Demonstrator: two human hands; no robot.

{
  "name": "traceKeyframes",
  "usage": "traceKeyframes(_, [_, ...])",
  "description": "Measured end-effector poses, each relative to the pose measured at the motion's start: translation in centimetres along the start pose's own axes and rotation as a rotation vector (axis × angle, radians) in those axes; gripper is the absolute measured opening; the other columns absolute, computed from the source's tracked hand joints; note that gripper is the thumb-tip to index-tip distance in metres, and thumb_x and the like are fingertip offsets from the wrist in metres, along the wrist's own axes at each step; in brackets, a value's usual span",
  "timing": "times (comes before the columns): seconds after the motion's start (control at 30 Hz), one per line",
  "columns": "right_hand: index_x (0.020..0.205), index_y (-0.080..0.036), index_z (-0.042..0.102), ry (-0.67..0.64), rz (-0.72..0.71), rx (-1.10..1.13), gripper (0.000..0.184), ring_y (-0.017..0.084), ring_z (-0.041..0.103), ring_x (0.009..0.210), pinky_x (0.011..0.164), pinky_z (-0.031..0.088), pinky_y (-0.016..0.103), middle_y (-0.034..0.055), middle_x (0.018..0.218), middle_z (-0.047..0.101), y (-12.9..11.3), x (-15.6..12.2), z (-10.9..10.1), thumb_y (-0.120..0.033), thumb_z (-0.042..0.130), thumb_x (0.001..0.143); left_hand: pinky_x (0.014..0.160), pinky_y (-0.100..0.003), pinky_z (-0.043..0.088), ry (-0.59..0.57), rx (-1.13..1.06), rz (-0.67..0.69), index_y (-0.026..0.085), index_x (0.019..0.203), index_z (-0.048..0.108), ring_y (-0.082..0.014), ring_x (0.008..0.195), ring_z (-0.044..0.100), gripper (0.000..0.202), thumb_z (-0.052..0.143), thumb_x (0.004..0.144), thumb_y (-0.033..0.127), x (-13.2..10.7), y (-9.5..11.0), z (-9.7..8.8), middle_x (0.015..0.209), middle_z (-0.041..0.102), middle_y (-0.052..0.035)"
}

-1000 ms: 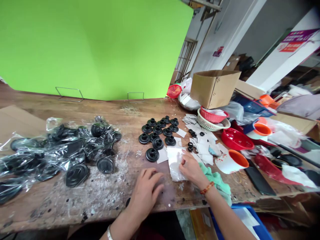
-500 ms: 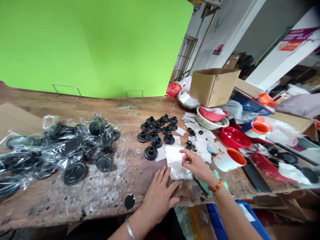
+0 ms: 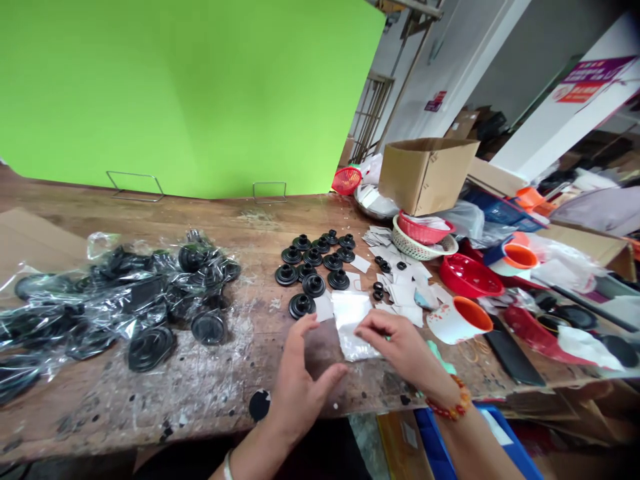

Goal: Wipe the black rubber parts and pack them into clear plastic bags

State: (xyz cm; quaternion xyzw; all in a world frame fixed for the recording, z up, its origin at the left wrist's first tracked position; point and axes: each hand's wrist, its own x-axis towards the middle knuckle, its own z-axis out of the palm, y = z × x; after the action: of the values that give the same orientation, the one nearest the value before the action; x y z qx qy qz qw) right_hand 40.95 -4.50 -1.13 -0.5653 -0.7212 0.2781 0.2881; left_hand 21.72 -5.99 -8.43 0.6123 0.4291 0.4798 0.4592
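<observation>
A stack of clear plastic bags (image 3: 350, 320) lies flat on the wooden table before me. Over its right side, my right hand (image 3: 403, 343) has thumb and fingers pinched together; whether a bag edge is between them I cannot make out. My left hand (image 3: 300, 387) is open left of the bags, thumb spread wide from the fingers, holding nothing. Just beyond it stand several black stepped rubber discs with raised hubs (image 3: 302, 305). White paper slips (image 3: 405, 293) and small black rings (image 3: 379, 291) lie scattered behind the bags.
Discs packed in clear plastic (image 3: 150, 293) are heaped at left. At right are a cream basket (image 3: 417, 248), a red bowl (image 3: 470, 275), a white cup with orange inside (image 3: 457, 321) and a dark phone-like slab (image 3: 515, 353). A carton (image 3: 425, 173) stands behind.
My left hand has lifted off the table by the bags and turned, thumb spreading. My right hand has moved down and nearer, across the bags' lower right part. The discs have not moved.
</observation>
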Motion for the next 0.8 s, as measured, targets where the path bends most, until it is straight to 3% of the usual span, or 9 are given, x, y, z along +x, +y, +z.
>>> traceKeyframes(0.1, [0.058,-0.018,0.056,-0.205,0.028,0.166,0.032,0.012,0.046,0.057,0.054,0.034,0.023,-0.002,0.058,0.051,-1.3,0.1,2.2,-0.034,0.057,0.086,0.095,-0.031,0.043,-0.058,-0.217,-0.192,0.021,0.114,0.061,-0.0242,0.107,0.058,0.042,0.072,0.074,0.029,0.9,1.5,-1.8,0.114,0.065,-0.0094])
traceKeyframes(0.17, [0.066,-0.017,0.06,-0.218,0.08,0.307,0.027,0.011,0.045,0.056,0.053,0.035,0.022,-0.0021,0.061,0.052,-1.6,0.4,3.6,-0.035,0.056,0.086,0.077,-0.026,0.048,-0.069,-0.293,-0.314,0.018,0.092,0.07,-0.0196,0.081,0.064,0.02,0.068,0.076,0.031,1.4,1.7,-2.9,0.084,0.07,-0.0065])
traceKeyframes(0.27, [0.084,-0.017,0.062,-0.15,0.152,0.463,0.017,0.01,0.046,0.057,0.053,0.037,0.021,-0.0015,0.069,0.056,-1.7,0.9,5.4,-0.034,0.057,0.085,0.059,-0.021,0.044,0.04,-0.259,-0.395,0.017,0.08,0.069,-0.0128,0.056,0.055,0.019,0.067,0.076,0.035,1.5,1.2,-3.9,0.06,0.064,-0.0005])
traceKeyframes(0.37, [0.072,-0.016,0.058,-0.192,0.148,0.467,0.026,0.009,0.042,0.052,0.049,0.033,0.021,-0.0034,0.059,0.049,-1.8,1.2,7.1,-0.037,0.054,0.087,0.048,-0.02,0.034,0.074,-0.094,-0.398,0.017,0.062,0.059,-0.0097,0.041,0.041,0.035,0.059,0.08,0.047,1.2,0.3,-4.5,0.041,0.049,0.0045])
traceKeyframes(0.47, [0.062,-0.015,0.053,-0.198,0.09,0.432,0.037,0.009,0.042,0.055,0.052,0.033,0.021,-0.003,0.056,0.046,-2.2,1.5,8.4,-0.039,0.048,0.091,0.047,-0.022,0.029,0.054,0.093,-0.345,0.018,0.048,0.045,-0.0101,0.041,0.038,0.051,0.048,0.084,0.055,0.9,-0.6,-4.7,0.038,0.041,0.0045])
traceKeyframes(0.53, [0.067,-0.015,0.058,-0.103,0.051,0.477,0.031,0.01,0.046,0.065,0.059,0.036,0.021,-0.0011,0.066,0.052,-2.4,1.7,9.0,-0.037,0.053,0.088,0.048,-0.023,0.028,0.02,0.176,-0.347,0.018,0.046,0.044,-0.0113,0.042,0.04,0.055,0.044,0.085,0.057,1.0,-1.1,-4.9,0.039,0.042,0.0032])
traceKeyframes(0.6, [0.077,-0.016,0.06,-0.07,0.106,0.652,0.021,0.009,0.046,0.063,0.056,0.036,0.02,-0.0014,0.069,0.053,-2.5,1.7,9.5,-0.036,0.058,0.085,0.049,-0.024,0.029,-0.016,0.197,-0.388,0.018,0.045,0.046,-0.0128,0.043,0.043,0.058,0.041,0.085,0.059,1.1,-1.4,-5.2,0.039,0.044,0.0018])
traceKeyframes(0.7, [0.071,-0.018,0.049,-0.202,0.297,1.016,0.024,0.005,0.034,0.043,0.039,0.022,0.017,-0.0057,0.056,0.049,-2.4,1.6,10.4,-0.035,0.063,0.081,0.052,-0.024,0.031,0.007,0.076,-0.428,0.016,0.053,0.054,-0.0138,0.051,0.046,0.051,0.047,0.083,0.057,1.4,-1.4,-5.6,0.048,0.051,0.0012])
traceKeyframes(0.8, [0.065,-0.02,0.04,-0.32,0.374,1.22,0.032,0.004,0.023,0.034,0.033,0.014,0.016,-0.009,0.045,0.043,-2.2,1.4,11.1,-0.035,0.065,0.079,0.055,-0.022,0.035,0.047,-0.296,-0.488,0.016,0.066,0.058,-0.0124,0.058,0.045,0.037,0.06,0.078,0.052,1.6,-0.9,-5.8,0.06,0.054,0.0023])
